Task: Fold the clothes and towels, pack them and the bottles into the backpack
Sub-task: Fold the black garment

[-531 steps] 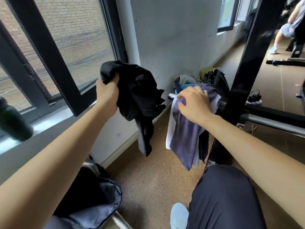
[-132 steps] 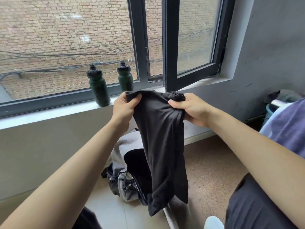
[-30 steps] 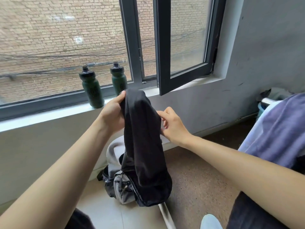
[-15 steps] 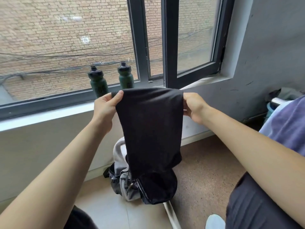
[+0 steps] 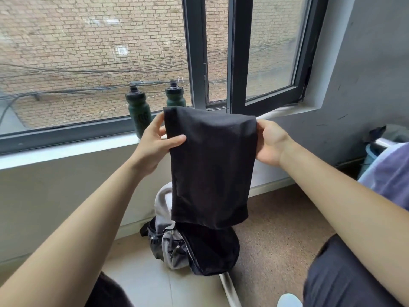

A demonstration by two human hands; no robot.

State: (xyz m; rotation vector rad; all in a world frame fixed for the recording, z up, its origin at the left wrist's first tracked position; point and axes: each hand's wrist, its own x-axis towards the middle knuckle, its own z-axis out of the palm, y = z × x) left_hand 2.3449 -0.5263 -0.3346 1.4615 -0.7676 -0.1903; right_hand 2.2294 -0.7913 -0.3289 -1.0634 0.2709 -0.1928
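Pinches folded black garment (image 5: 210, 169) at top corners with left hand (image 5: 155, 140) and right hand (image 5: 269, 141), length hanging straight down over backpack (image 5: 174, 247) (directly beneath).

Soft window (image 5: 269, 52) daylight — edges bowed

No text, brand or number I can read from here. One candidate only: the left green bottle (image 5: 139, 116) on the window sill (image 5: 66, 149) has a dark print on the side of its body. It is too dim and too small for me to make out any letters or figures.
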